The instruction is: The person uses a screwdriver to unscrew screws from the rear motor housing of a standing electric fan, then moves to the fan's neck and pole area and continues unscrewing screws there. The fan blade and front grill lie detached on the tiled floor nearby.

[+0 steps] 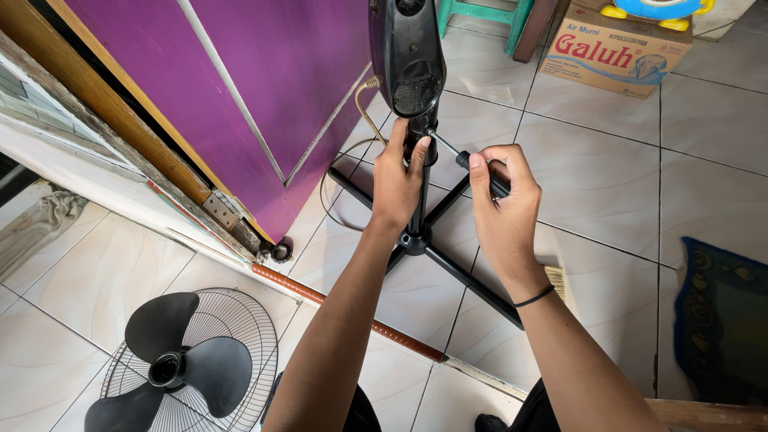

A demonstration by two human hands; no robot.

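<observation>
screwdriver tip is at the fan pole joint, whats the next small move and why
Probably turn the screwdriver in place, keeping it pressed in. Its tip already sits at the neck where the black motor housing meets the stand pole; the right hand grips the handle and the left hand wraps the pole just below, steadying it. Which way to turn cannot be told from here.

I see a black fan stand point(416, 216), a black-handled screwdriver point(480, 170), a purple door point(272, 88), pale tiled floor point(608, 184), black fan blades point(172, 368) on a silver wire grille point(240, 328), and a dark blue patterned mat point(720, 320).
</observation>
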